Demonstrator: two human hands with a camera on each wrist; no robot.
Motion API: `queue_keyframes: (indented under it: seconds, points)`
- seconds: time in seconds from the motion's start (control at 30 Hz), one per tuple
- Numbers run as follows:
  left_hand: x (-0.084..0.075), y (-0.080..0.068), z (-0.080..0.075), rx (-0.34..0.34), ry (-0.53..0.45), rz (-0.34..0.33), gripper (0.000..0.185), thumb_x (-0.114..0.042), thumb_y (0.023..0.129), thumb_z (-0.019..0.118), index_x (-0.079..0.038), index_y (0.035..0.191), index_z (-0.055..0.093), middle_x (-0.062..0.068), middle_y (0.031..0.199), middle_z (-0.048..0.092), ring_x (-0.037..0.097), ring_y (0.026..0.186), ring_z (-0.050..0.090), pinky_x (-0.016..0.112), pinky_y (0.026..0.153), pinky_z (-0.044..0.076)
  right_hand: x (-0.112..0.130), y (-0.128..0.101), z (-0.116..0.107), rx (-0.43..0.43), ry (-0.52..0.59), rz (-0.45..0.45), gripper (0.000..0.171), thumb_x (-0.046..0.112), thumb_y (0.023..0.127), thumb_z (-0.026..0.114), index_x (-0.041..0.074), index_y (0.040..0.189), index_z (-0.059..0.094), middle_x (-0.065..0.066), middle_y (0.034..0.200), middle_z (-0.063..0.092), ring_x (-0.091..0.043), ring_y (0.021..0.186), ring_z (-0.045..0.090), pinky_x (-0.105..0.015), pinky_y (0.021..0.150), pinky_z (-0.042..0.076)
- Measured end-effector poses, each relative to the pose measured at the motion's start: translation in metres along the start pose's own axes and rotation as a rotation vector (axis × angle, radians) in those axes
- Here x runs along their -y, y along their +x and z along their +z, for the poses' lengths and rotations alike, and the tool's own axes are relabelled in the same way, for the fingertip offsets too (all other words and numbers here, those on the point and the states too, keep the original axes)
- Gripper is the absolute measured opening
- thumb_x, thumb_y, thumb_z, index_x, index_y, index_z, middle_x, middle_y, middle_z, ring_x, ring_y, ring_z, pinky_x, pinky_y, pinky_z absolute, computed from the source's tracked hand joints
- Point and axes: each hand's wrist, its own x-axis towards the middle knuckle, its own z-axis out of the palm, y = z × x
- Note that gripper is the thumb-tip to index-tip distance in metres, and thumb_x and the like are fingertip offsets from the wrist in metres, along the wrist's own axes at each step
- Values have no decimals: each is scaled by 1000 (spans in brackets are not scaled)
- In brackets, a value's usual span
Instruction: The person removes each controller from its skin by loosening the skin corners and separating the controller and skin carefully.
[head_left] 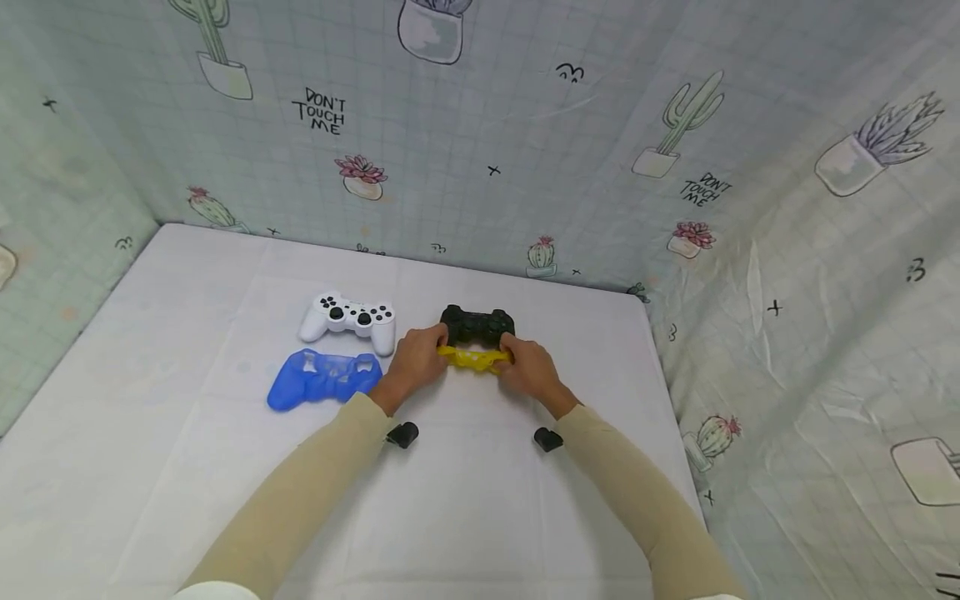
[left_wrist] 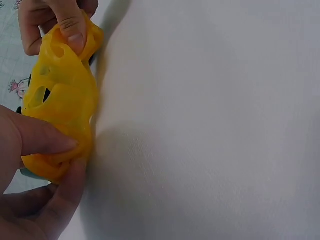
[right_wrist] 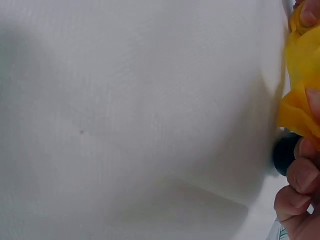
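Between both hands is a yellow silicone controller cover (head_left: 474, 359), soft and bunched, with holes showing in the left wrist view. My left hand (head_left: 418, 360) pinches one end of the cover (left_wrist: 65, 107) between thumb and fingers. At the opposite end my right hand (head_left: 527, 367) pinches it the same way. A black game controller (head_left: 478, 325) lies just behind the cover, partly hidden by it and by the hands. In the right wrist view a dark rounded part (right_wrist: 286, 154) shows beside the right fingers.
Left of the hands lie a white game controller (head_left: 348, 321) and, in front of it, a blue silicone controller cover (head_left: 322, 377). All rest on a white-covered table (head_left: 480, 517). A cactus-print curtain (head_left: 480, 125) hangs behind and at the sides.
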Motion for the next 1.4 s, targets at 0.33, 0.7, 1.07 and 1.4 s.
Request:
queue_keyframes:
  seconds: [0.33,0.7,1.07,1.4]
  points:
    - [2,0,-1,11,10,0,17,-3,89,68,-11,92,54,6,77,51,26,73,53,32,64,37,-1,-1,1,-88,119,-6,26,16,91,81,8,89,56,-11,97,46,-27,90,45,-38,78,37]
    - [13,-12,-8,-70,-88,2,19,-3,85,74,-2,104,72,17,105,69,31,95,62,46,93,57,1,-6,-11,-75,287,-43,15,16,89,83,7,88,71,-10,92,67,-34,97,55,-38,81,45]
    - [8,-15,-22,22,-205,31,38,-3,84,73,-1,121,71,19,123,72,35,109,65,48,100,56,13,-11,-8,-5,577,-10,9,3,95,72,2,103,67,-16,101,71,-22,88,60,-28,78,52]
    - [2,-9,-37,235,-705,-77,57,-7,93,58,-5,150,53,17,152,54,29,125,54,37,109,48,31,-8,-22,-13,830,78,22,3,99,66,-1,120,71,-16,117,71,-20,102,65,-19,88,57]
